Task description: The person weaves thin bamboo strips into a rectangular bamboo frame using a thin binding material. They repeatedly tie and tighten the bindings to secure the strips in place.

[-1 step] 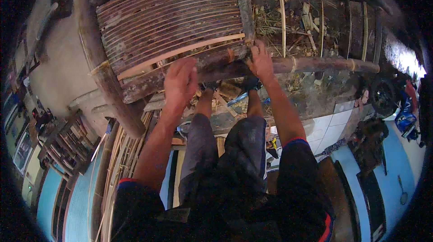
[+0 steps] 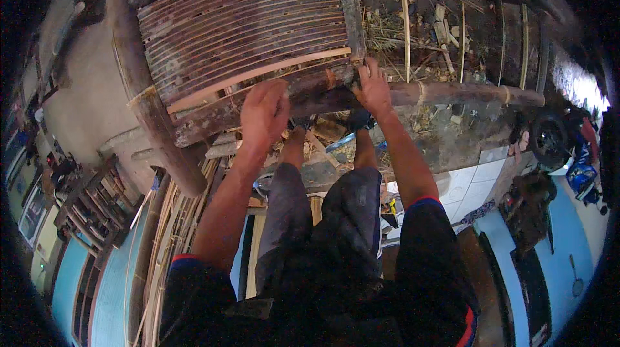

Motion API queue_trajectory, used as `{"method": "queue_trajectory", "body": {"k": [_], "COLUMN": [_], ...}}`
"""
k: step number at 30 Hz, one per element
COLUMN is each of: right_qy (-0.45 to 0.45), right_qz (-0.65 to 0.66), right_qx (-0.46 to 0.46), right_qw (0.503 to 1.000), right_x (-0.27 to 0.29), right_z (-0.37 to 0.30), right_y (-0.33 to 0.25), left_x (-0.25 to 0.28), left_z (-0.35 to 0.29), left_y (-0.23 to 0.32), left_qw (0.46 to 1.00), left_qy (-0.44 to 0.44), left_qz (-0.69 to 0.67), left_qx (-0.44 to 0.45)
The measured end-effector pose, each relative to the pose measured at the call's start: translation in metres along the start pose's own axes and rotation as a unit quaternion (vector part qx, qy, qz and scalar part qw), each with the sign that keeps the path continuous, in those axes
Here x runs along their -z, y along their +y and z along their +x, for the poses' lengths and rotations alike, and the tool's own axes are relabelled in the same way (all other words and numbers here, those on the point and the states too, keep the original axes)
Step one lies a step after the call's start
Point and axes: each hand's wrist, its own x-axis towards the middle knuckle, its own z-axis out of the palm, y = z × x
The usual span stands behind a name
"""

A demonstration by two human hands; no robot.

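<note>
A wooden frame of rough logs stands before me, with thin slats (image 2: 245, 17) laid side by side across its left part. Along their near edge runs a wider pale strip (image 2: 258, 78), just above the front log (image 2: 213, 121). My left hand (image 2: 263, 114) is at that log with its fingers curled; what they hold, if anything, is hidden. Where the front log meets the upright-looking crosspiece (image 2: 351, 11), my right hand (image 2: 373, 90) grips the log's end, thumb toward the near side and fingers over the top.
Right of the crosspiece, several lone slats (image 2: 405, 30) span the frame above scattered wood scraps (image 2: 445, 30). Bundled long strips (image 2: 171, 231) lean at my left, near a small wooden rack (image 2: 97, 211). White tiles (image 2: 462, 189) and a wheel (image 2: 549, 139) are at the right.
My left hand has shifted slightly to the right along the front log. My right hand stays at the same place.
</note>
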Motion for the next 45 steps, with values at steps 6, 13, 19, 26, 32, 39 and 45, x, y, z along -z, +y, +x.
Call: {"method": "queue_trajectory", "body": {"k": [6, 13, 19, 26, 32, 39, 45], "right_qy": [0.021, -0.077, -0.117, -0.114, -0.204, 0.131, -0.109], "right_qz": [0.006, 0.257, 0.360, 0.474, 0.449, 0.053, 0.217], "right_qx": [-0.004, -0.096, -0.073, 0.027, -0.005, 0.054, -0.062], "right_qw": [1.000, 0.959, 0.923, 0.873, 0.870, 0.989, 0.968], "right_x": [-0.044, 0.011, 0.035, 0.113, 0.126, 0.126, 0.041], "right_z": [-0.011, -0.046, -0.067, -0.029, -0.015, 0.043, 0.038], "right_y": [0.033, 0.002, -0.023, -0.080, -0.077, -0.036, -0.083], "left_x": [-0.063, -0.084, -0.081, -0.074, -0.080, -0.083, -0.077], "left_z": [0.019, 0.027, 0.027, 0.034, 0.033, 0.038, 0.040], "left_y": [-0.039, -0.051, -0.062, -0.041, -0.032, -0.036, -0.033], "left_qw": [0.989, 0.953, 0.966, 0.964, 0.961, 0.966, 0.983], "left_qy": [-0.035, -0.049, -0.075, -0.117, -0.076, -0.020, 0.028], "left_qz": [0.141, 0.297, 0.249, 0.226, 0.261, 0.242, 0.165], "left_qx": [-0.017, 0.010, 0.004, 0.076, 0.052, 0.089, 0.073]}}
